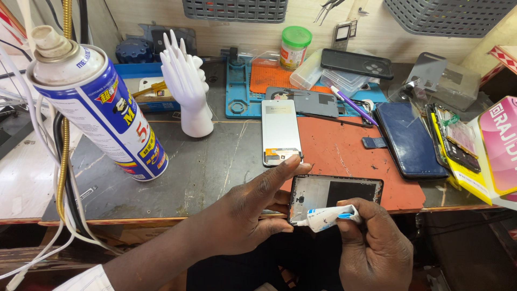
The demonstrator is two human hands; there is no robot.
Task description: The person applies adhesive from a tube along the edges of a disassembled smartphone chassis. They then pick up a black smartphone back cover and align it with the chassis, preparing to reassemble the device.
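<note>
— What is being held at the lower centre of the frame?

— A dark phone frame (335,195) is gripped at its left edge by the left hand (253,213), fingers closed around it, thumb stretched along the top corner. A small white glue tube (329,217) with blue print is pinched in the closed fingers of the right hand (371,245), its nozzle laid against the frame's lower left edge.

— And containers?

— A tall spray can (99,108), glossy blue and white, is seen tilted at the upper left. A small jar (294,47) with a green lid is set at the upper centre, contents hidden. Grey mesh baskets (235,9) are hung along the top; nothing inside can be told.

— Other textures?

— A white screen panel (280,131) is laid flat on the scratched grey bench (199,172), partly over a worn red mat (350,156). A smooth white hand model (187,86) is stood upright beside it.
</note>
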